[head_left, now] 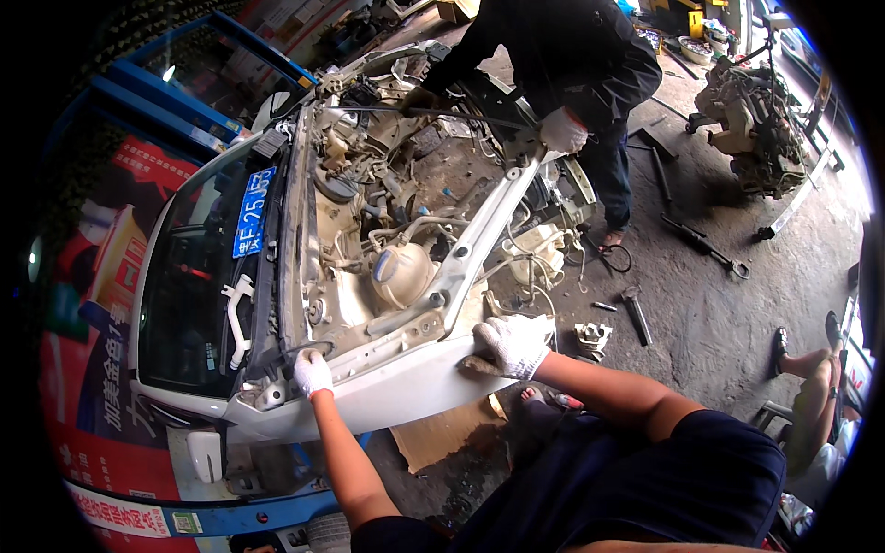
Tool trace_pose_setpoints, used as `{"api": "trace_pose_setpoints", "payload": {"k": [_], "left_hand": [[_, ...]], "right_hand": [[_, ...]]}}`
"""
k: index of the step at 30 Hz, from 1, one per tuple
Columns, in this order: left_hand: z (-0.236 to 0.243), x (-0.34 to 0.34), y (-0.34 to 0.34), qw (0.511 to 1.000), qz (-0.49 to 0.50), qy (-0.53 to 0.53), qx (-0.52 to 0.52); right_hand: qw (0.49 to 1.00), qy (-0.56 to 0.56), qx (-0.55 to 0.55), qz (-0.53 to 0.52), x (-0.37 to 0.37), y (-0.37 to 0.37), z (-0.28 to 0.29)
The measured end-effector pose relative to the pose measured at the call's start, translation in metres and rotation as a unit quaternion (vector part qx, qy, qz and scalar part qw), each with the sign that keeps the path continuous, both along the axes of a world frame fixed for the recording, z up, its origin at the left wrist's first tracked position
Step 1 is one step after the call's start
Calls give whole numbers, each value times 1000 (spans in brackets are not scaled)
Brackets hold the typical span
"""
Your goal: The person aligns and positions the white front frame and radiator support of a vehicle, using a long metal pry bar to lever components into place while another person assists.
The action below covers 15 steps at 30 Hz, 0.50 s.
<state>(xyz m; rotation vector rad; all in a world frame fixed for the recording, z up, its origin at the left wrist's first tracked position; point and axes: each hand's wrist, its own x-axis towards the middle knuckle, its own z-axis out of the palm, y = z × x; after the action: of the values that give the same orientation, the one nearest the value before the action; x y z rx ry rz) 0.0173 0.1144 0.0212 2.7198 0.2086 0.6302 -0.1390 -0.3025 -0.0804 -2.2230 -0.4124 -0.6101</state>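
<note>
A white car with its engine bay stripped stands in front of me, and its white fender runs along the side nearest me. My left hand, in a white knit glove, is closed over the fender's upper edge near the windshield. Farther right, my right hand, in a soiled white glove, grips the fender's front end, with its thumb side on the outer face. Just inside the fender sits a cream-coloured rounded reservoir. The fingertips of both hands are partly hidden.
Across the bay a person in dark clothes bends over, a gloved hand on the white front crossbar. A removed engine, a strut and a hammer-like tool lie right. Cardboard lies below the fender.
</note>
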Motion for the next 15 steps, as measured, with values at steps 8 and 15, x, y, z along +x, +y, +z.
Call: {"api": "trace_pose_setpoints", "payload": {"k": [8, 15], "left_hand": [[-2, 1, 3, 999, -19, -37, 17], [-12, 9, 19, 999, -21, -40, -18]], "right_hand": [[1000, -15, 3, 0, 2, 1, 0], [1000, -10, 4, -18, 0, 5, -3]]}}
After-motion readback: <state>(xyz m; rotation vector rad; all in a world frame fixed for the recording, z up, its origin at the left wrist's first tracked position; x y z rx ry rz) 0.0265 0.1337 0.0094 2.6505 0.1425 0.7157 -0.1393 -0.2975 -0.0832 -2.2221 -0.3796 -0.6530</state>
